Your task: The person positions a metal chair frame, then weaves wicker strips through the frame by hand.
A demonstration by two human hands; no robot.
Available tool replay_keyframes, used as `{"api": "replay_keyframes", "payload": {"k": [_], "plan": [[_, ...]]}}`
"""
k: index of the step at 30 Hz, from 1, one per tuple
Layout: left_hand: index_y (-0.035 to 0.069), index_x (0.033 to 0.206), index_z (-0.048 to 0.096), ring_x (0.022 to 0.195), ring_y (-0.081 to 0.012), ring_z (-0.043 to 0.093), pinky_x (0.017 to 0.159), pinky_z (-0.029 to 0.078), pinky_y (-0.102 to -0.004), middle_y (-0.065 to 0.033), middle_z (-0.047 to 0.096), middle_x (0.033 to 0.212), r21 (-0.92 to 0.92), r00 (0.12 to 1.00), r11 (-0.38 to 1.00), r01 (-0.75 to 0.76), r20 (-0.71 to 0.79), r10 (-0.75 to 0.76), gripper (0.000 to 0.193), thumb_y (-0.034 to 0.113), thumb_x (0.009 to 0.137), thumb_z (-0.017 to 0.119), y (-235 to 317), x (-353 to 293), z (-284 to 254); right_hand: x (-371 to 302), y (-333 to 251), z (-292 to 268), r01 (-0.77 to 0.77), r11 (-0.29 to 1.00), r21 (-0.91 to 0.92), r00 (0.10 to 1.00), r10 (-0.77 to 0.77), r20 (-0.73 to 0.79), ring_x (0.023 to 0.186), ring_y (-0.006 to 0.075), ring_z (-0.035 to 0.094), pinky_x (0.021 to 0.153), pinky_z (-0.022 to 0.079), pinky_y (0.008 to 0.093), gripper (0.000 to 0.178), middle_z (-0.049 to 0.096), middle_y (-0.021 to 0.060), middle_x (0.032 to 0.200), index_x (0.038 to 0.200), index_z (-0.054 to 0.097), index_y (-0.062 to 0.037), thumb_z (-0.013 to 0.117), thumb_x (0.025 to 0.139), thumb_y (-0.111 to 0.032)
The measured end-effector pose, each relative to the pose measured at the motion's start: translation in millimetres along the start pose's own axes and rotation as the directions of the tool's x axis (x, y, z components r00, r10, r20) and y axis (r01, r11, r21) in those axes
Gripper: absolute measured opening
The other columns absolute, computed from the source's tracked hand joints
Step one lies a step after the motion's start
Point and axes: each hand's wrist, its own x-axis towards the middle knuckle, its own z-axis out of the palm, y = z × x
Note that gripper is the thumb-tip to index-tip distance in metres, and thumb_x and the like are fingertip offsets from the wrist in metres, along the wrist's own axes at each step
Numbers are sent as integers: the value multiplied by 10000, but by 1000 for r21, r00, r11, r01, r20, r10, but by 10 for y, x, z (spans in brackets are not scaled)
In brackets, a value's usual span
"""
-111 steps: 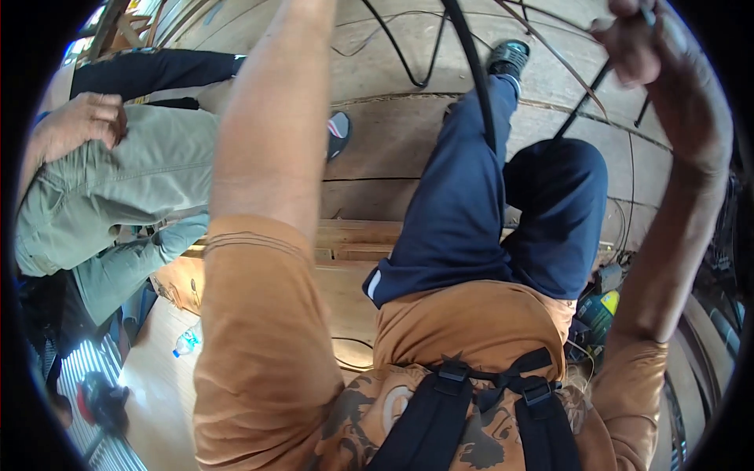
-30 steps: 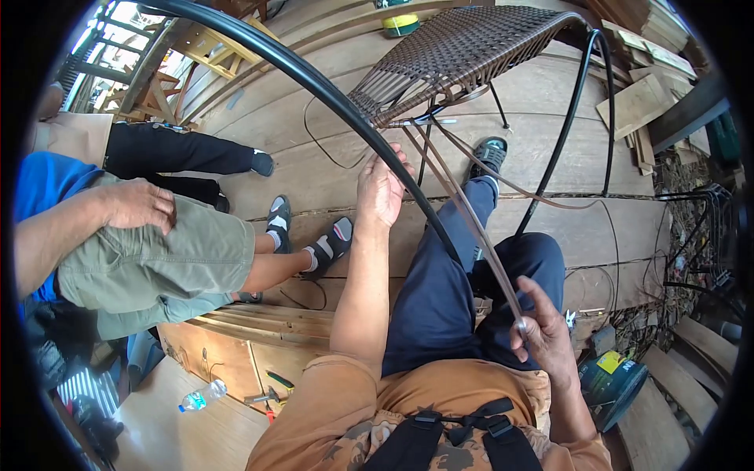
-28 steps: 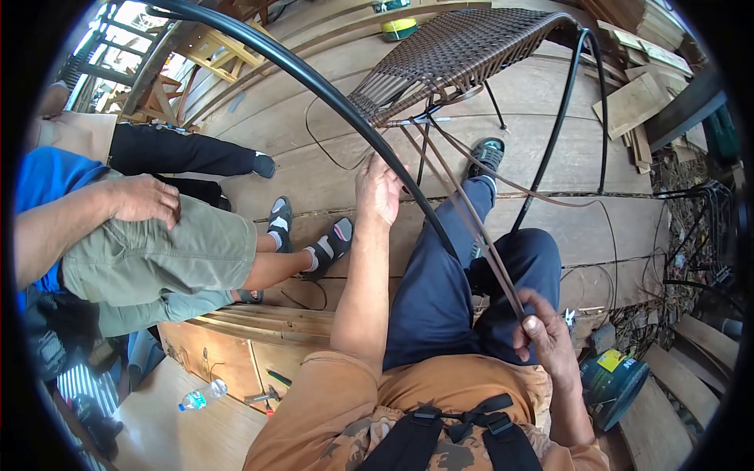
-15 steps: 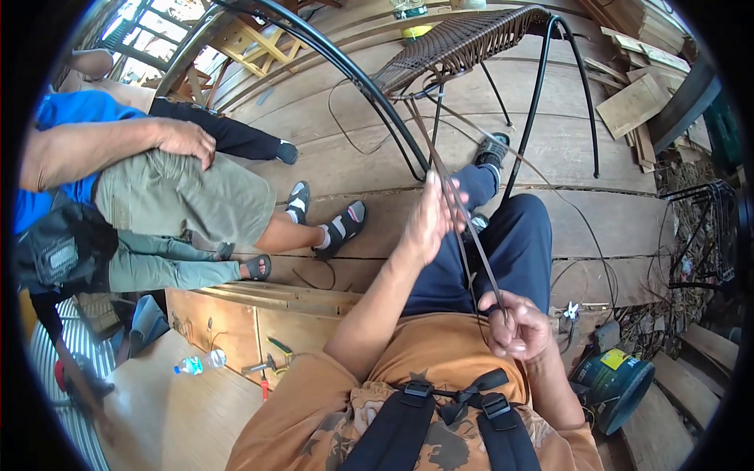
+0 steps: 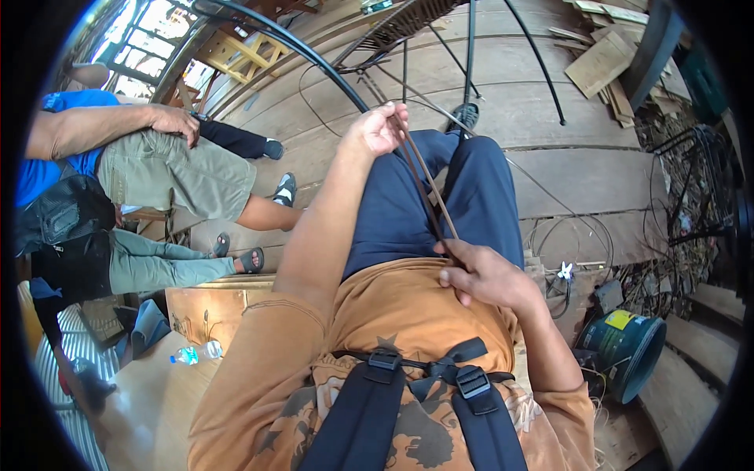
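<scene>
Head view, seated, wooden plank floor (image 5: 581, 173) underfoot.

Left hand (image 5: 377, 129): raised in front of me above my knees, fingers curled shut around the brown rattan strands (image 5: 428, 184). Grip looks like a pinch between thumb and bent fingers.

Right hand (image 5: 487, 275): low, resting against my lap at the hem of the orange shirt, fingers closed on the lower end of the same strands. So the strands run as a taut, near-straight line from right hand up to left hand, lying over my blue trousers, then on past the left hand toward the black metal chair frame (image 5: 314, 59) with its woven seat (image 5: 408, 20) at the top of the view.

Judgement on the step: I am drawing the strands straight between two grips. To do it well, I reckon: keep both strands side by side and untwisted, hold even tension so neither sags, and let the right hand act as the anchor while the left guides the line toward the frame. A slack grip at the left would probably let one strand slip ahead of the other.

Near the frame, on its left: two other people seated. Blue bucket (image 5: 624, 353) lies on the floor to my right, well below the frame.
</scene>
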Motion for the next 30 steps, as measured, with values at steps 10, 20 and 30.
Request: {"api": "replay_keyframes", "payload": {"k": [10,20,30], "plan": [[54,920,561,607,-127,434,537,421,-287,-3,460,692,58,997,996,-69,43,67,214,254,890,491,96,-82,224,1711,56,-662,137,847,-514,600,-484,-637,831,397,568,722,448,424,351,580,277,847,830,552,93,530,798,-256],[108,895,561,355,-21,219,305,158,-177,94,329,509,-336,942,941,37,327,79,226,328,859,524,-26,-325,41,-547,58,-508,201,979,-25,970,-202,-132,451,90,425,423,323,256,296,435,9,510,799,575,-16,466,862,-284],[115,911,516,376,-19,196,324,156,-185,93,267,521,48,987,991,-127,106,121,248,360,881,496,-309,-302,379,-171,137,-1326,16,921,-389,267,-379,-886,1092,251,484,923,361,326,412,506,188,1181,1208,444,29,438,880,-221]]}}
